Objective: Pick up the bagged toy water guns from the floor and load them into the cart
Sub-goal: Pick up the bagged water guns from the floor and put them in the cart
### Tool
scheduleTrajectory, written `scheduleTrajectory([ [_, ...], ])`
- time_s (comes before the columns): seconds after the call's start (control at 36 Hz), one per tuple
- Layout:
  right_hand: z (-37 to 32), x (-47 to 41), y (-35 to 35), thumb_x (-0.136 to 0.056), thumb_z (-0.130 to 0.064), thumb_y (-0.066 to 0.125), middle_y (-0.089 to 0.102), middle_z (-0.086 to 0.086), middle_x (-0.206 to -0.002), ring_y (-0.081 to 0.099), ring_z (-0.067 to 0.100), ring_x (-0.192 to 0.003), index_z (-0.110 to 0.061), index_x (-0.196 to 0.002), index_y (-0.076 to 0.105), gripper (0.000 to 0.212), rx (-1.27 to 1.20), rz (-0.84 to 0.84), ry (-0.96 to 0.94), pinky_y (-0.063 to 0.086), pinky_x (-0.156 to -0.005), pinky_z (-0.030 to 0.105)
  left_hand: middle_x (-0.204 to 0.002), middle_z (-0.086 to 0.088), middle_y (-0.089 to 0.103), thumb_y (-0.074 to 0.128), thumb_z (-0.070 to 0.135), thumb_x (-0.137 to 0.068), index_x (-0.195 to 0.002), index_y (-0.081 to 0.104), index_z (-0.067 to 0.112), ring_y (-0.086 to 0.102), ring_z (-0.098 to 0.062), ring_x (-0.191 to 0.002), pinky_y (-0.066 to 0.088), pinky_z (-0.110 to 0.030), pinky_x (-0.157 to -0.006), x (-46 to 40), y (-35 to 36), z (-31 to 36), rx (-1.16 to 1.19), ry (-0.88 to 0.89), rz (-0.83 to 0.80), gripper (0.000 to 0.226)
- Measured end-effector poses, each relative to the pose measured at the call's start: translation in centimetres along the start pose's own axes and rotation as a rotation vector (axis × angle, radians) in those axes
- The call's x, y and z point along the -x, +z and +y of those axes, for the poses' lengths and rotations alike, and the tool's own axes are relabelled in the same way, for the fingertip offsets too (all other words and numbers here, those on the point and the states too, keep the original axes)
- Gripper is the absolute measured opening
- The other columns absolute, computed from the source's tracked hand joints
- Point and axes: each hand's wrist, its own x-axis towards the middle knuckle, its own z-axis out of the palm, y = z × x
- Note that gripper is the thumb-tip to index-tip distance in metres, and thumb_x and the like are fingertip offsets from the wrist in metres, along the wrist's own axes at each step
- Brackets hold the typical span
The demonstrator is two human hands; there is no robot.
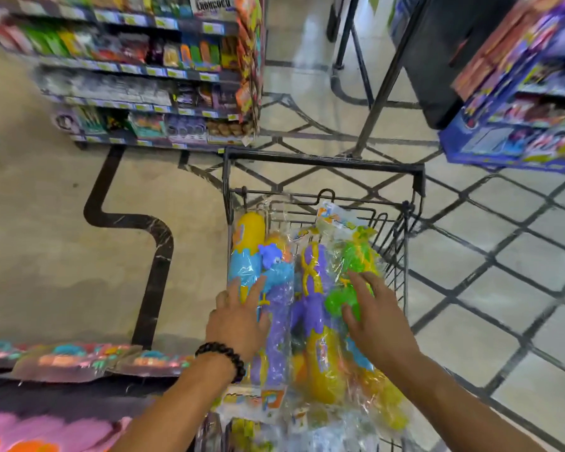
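A black wire cart (323, 164) stands in front of me on the shop floor. Several clear bags with toy water guns lie in it side by side: a yellow and blue one (247, 243) at the left, a purple and yellow one (310, 282) in the middle, a green one (356, 256) at the right. My left hand (238, 318), with a black bead bracelet at the wrist, rests on the left bags with straight fingers. My right hand (375, 314) lies on the green bagged gun, fingers spread.
A stocked shelf unit (137, 76) stands ahead on the left, and a blue display stand (516, 125) on the right. Black metal legs (382, 79) rise beyond the cart. Packaged toys (72, 360) lie on a dark surface at my lower left.
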Motion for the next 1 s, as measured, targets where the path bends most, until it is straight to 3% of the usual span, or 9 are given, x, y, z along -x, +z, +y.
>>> scheduleTrajectory([
  [0.19,-1.8,4.6,-5.1,-0.102,-0.040,0.051,0.039,-0.003,-0.156,0.040,0.025,-0.139,-0.034,-0.158,0.033,0.060,0.003,0.022,-0.164,0.045,-0.109,0.038,-0.157,-0.002,0.035,0.048,0.044,-0.097,-0.159,0.021,0.037,0.040,-0.031,-0.135,0.043,-0.040,-0.107,4.6,-3.8,3.4,0.027,0.176,0.056,0.069],
  [0.31,-1.6,8.6,-9.1,-0.098,-0.035,0.060,0.048,0.000,-0.148,0.051,0.028,-0.128,-0.030,-0.154,0.042,0.059,0.006,0.099,-0.205,0.052,-0.097,0.039,-0.152,0.004,0.038,0.046,0.045,-0.098,-0.157,0.023,0.040,0.044,-0.025,-0.129,0.044,-0.036,-0.100,8.4,-7.0,6.9,0.019,0.312,0.121,0.064],
  [0.47,1.1,16.6,-15.3,-0.099,-0.040,0.057,0.045,-0.004,-0.149,0.049,0.022,-0.130,-0.033,-0.155,0.038,0.060,0.012,0.249,-0.167,0.052,-0.096,0.036,-0.152,0.007,0.037,0.041,0.047,-0.098,-0.156,0.023,0.039,0.039,-0.021,-0.135,0.041,-0.039,-0.106,14.9,-10.9,14.3,-0.048,0.523,0.222,0.061],
  [0.58,4.5,23.6,-18.9,-0.100,-0.038,0.057,0.047,0.000,-0.148,0.051,0.026,-0.128,-0.029,-0.155,0.041,0.058,0.011,0.361,-0.098,0.053,-0.092,0.039,-0.153,0.007,0.037,0.039,0.048,-0.101,-0.156,0.022,0.041,0.036,-0.020,-0.139,0.038,-0.037,-0.109,20.2,-11.8,20.1,-0.076,0.676,0.287,0.059],
  [0.64,6.9,27.7,-20.4,-0.102,-0.041,0.051,0.041,-0.003,-0.153,0.046,0.024,-0.131,-0.031,-0.157,0.036,0.058,0.040,0.404,-0.055,0.052,-0.093,0.038,-0.153,0.007,0.038,0.040,0.048,-0.100,-0.154,0.024,0.042,0.039,-0.020,-0.137,0.041,-0.037,-0.104,23.4,-11.9,23.2,-0.091,0.749,0.317,0.057],
  [0.72,10.8,34.8,-22.0,-0.103,-0.046,0.047,0.035,-0.007,-0.158,0.040,0.019,-0.137,-0.036,-0.158,0.030,0.058,0.072,0.468,0.020,0.051,-0.095,0.035,-0.155,0.002,0.038,0.040,0.048,-0.100,-0.156,0.026,0.037,0.039,-0.023,-0.139,0.039,-0.038,-0.111,28.9,-11.4,28.3,-0.134,0.880,0.331,0.059],
  [0.89,19.4,52.5,-23.4,-0.099,-0.044,0.053,0.041,-0.006,-0.154,0.046,0.020,-0.131,-0.037,-0.154,0.036,0.058,0.041,0.602,0.250,0.056,-0.086,0.038,-0.155,0.005,0.038,0.043,0.048,-0.098,-0.152,0.028,0.041,0.042,-0.022,-0.137,0.046,-0.041,-0.105,42.1,-7.9,38.8,-0.156,1.080,0.316,0.057],
  [1.0,25.1,66.1,-22.8,-0.100,-0.048,0.045,0.040,-0.008,-0.150,0.050,0.019,-0.126,-0.038,-0.152,0.032,0.054,0.064,0.662,0.447,0.052,-0.082,0.033,-0.152,0.007,0.037,0.049,0.047,-0.099,-0.151,0.031,0.040,0.043,-0.020,-0.134,0.046,-0.038,-0.105,51.2,-3.4,46.3,-0.143,1.271,0.288,0.056],
])
